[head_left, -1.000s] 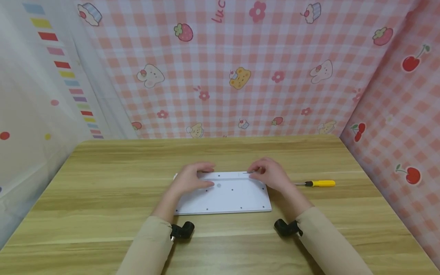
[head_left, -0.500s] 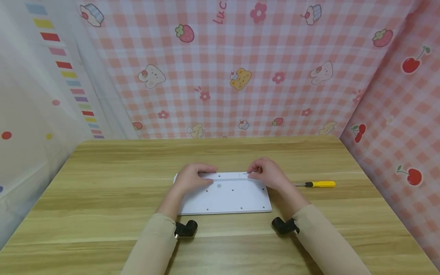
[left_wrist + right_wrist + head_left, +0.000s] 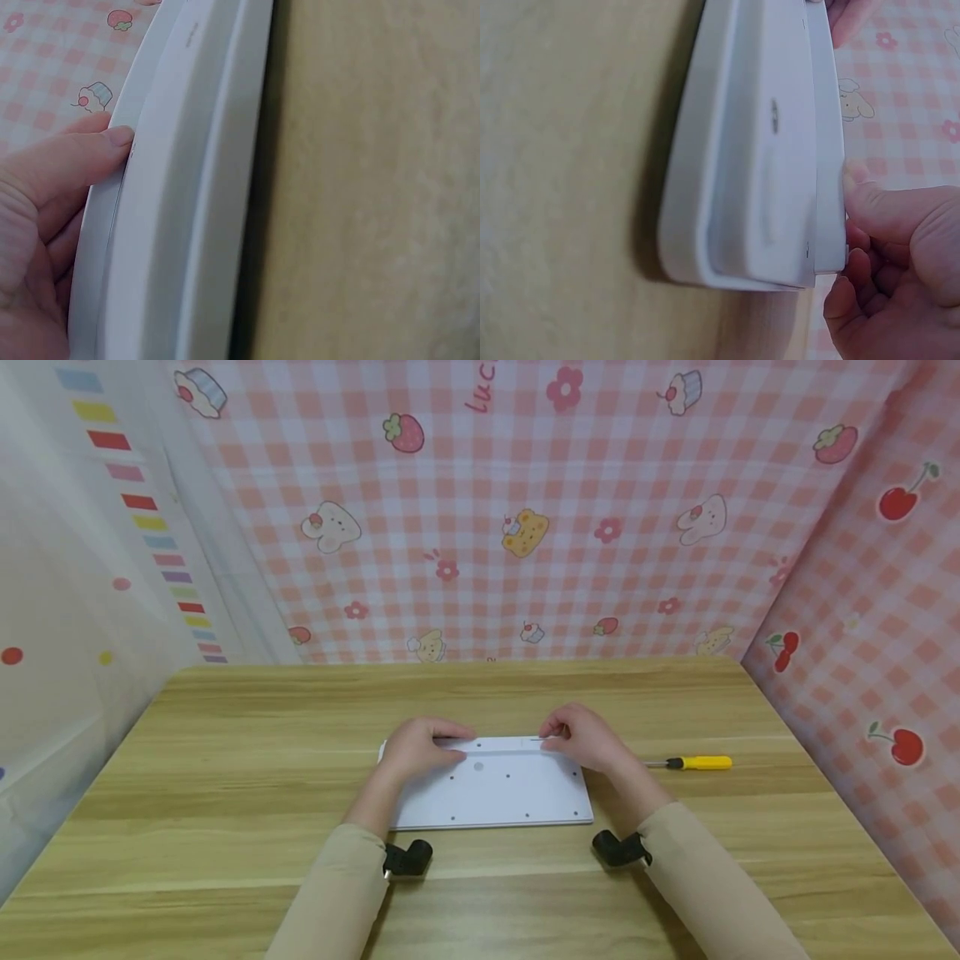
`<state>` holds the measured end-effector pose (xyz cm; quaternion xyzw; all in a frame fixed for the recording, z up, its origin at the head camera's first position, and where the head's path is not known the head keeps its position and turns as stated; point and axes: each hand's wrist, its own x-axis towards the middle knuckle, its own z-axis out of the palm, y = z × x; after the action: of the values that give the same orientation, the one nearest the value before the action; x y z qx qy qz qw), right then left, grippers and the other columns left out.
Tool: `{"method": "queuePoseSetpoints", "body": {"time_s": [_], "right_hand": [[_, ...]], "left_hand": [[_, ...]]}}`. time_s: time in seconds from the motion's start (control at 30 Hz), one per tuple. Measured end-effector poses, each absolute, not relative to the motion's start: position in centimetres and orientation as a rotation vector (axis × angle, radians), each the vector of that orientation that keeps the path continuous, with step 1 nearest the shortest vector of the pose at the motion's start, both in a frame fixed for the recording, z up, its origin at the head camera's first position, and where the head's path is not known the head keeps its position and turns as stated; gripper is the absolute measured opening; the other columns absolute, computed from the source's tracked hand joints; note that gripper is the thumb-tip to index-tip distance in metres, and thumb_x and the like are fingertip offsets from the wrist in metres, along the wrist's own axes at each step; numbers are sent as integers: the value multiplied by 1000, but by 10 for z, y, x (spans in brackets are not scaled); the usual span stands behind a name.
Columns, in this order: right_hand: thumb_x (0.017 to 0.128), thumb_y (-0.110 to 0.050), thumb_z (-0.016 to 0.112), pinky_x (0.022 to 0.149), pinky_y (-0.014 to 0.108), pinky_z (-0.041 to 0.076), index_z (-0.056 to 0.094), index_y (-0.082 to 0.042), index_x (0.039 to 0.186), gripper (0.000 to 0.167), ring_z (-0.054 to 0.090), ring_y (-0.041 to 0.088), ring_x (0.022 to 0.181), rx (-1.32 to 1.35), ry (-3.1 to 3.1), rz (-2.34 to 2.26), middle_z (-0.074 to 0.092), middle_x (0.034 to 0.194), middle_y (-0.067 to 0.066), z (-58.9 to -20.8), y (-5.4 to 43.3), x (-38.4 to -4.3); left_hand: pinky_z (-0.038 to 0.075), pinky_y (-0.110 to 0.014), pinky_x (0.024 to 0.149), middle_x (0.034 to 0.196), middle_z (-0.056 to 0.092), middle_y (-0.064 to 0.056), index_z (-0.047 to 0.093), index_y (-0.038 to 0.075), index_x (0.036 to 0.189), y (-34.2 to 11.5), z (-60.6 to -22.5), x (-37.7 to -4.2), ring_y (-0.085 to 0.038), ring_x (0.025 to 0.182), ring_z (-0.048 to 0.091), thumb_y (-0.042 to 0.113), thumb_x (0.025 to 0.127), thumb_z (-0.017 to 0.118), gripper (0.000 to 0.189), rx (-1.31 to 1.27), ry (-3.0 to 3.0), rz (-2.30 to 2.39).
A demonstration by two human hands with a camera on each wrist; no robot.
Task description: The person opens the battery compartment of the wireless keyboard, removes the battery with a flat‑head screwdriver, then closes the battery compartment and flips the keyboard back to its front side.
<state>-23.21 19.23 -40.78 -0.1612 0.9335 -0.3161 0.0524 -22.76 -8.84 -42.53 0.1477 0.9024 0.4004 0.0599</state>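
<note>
A white keyboard [image 3: 487, 797] lies underside up on the table, small dark screw spots dotted over its back and a raised strip along the far edge. At the left part of that edge my left hand [image 3: 417, 750] grips it, thumb on the near side and fingers behind. My right hand [image 3: 589, 740] pinches the same edge near the right end, beside a thin dark line. In the left wrist view the thumb [image 3: 112, 139] presses the keyboard's rim. From the right wrist, the thumb [image 3: 877, 206] touches the strip while the other fingers curl at its end.
A screwdriver [image 3: 705, 763] with a yellow handle lies right of the keyboard, its shaft partly behind the right forearm. Wood-grain table [image 3: 247, 777] surrounds the keyboard. A pink checked cloth [image 3: 465, 527] hangs behind, with more cloth at both sides.
Over the last second my left hand has shifted slightly right and its thumb has moved up to the raised strip. The right hand stays nearly still at the far edge.
</note>
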Motion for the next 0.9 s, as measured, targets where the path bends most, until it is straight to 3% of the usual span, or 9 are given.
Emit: {"method": "queuePoseSetpoints", "body": {"time_s": [0.5,0.7,0.9], "right_hand": [[88,-5,74,69,33,42,65,-7,88,9,49,20,78,-519,2821,-1026,58,84,3,-410,193,-234],[90,-3,71,71,33,43,71,-7,98,9,51,21,80,-541,2757,-1168,61,87,3,-412,198,-236],[93,-7,68,71,32,43,75,-6,106,14,50,22,84,-387,2698,-1290,63,94,5,-410,222,-248]], "left_hand": [[44,-41,102,114,72,7,78,26,108,-88,-423,-226,-18,113,63,20,83,81,26,431,2742,1174],[44,-41,103,116,71,6,78,27,108,-89,-423,-226,-19,115,62,21,83,81,26,423,2740,1171],[43,-42,103,116,71,7,78,29,108,-89,-424,-225,-19,115,62,21,84,81,26,425,2744,1168]]}}
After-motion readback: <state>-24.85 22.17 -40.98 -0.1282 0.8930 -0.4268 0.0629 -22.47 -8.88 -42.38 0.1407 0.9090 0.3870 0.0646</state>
